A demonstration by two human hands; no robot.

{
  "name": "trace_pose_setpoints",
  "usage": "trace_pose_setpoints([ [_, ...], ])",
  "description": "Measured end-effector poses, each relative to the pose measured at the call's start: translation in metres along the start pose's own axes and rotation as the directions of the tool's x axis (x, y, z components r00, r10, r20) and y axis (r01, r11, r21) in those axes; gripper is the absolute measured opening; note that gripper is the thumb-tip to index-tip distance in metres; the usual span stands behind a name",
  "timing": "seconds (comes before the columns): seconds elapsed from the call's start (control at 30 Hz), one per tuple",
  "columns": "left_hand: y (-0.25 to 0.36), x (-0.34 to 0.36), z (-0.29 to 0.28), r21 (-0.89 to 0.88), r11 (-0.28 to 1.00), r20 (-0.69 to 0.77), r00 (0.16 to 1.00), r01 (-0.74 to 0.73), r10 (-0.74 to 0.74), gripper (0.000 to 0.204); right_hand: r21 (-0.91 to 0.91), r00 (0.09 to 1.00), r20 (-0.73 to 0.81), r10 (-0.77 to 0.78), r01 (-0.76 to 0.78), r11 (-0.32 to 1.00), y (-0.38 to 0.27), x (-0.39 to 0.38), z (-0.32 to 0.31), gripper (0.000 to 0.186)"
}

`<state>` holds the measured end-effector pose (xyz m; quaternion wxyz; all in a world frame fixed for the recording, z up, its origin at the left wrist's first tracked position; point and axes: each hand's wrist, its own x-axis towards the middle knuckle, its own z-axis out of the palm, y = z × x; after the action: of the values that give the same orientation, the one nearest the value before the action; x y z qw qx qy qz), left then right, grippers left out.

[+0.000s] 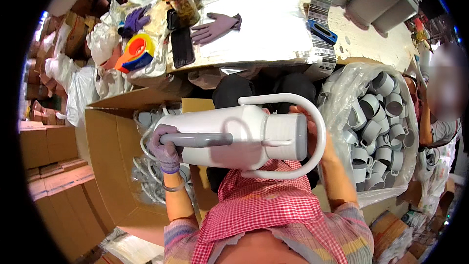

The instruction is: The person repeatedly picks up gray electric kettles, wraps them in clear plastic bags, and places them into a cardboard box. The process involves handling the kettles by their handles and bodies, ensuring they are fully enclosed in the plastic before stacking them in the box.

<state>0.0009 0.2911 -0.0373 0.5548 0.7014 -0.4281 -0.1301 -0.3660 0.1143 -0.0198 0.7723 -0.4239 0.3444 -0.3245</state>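
A large white jug lies sideways across my lap, its top pointing right. It has a grey side handle and a white looped carry handle. A white cup with a grey base sits over its top end. My left hand, in a purple-grey glove, is closed round the jug's bottom end beside the grey handle. Bare, my right hand reaches inside the carry loop, with curled fingers against the cup end; the cup partly hides them.
An open carton with plastic-wrapped things stands at left. A clear bag of white-and-grey cups is at right. The table bears a spare glove, phone, tape dispenser, blue cutter and grey jugs. Another person is at far right.
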Motion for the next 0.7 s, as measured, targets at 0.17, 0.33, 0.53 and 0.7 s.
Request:
trace_pose_setpoints([
  [0.17, 0.010, 0.002, 0.001, -0.076, 0.994, 0.045, 0.996, -0.073, 0.076, 0.061, 0.236, 0.955, -0.039, 0.292, -0.276, 0.932, -0.011, 0.015, 0.004, 0.032],
  [0.33, 0.035, -0.009, -0.001, -0.135, 0.991, 0.059, 0.998, -0.014, 0.022, 0.031, -0.092, 0.896, -0.098, 0.432, -0.441, 0.893, -0.017, 0.052, 0.021, 0.039],
  [0.53, 0.047, -0.029, 0.019, 0.026, 0.994, -0.166, 0.981, 0.102, -0.096, 0.031, -0.133, 0.923, -0.356, 0.146, -0.204, 0.970, -0.006, 0.026, 0.018, 0.039],
  [0.7, 0.050, -0.044, 0.028, -0.076, 0.997, -0.174, 0.984, 0.015, -0.028, 0.029, -0.123, 0.922, -0.284, 0.265, -0.309, 0.943, 0.009, -0.016, -0.005, 0.040],
])
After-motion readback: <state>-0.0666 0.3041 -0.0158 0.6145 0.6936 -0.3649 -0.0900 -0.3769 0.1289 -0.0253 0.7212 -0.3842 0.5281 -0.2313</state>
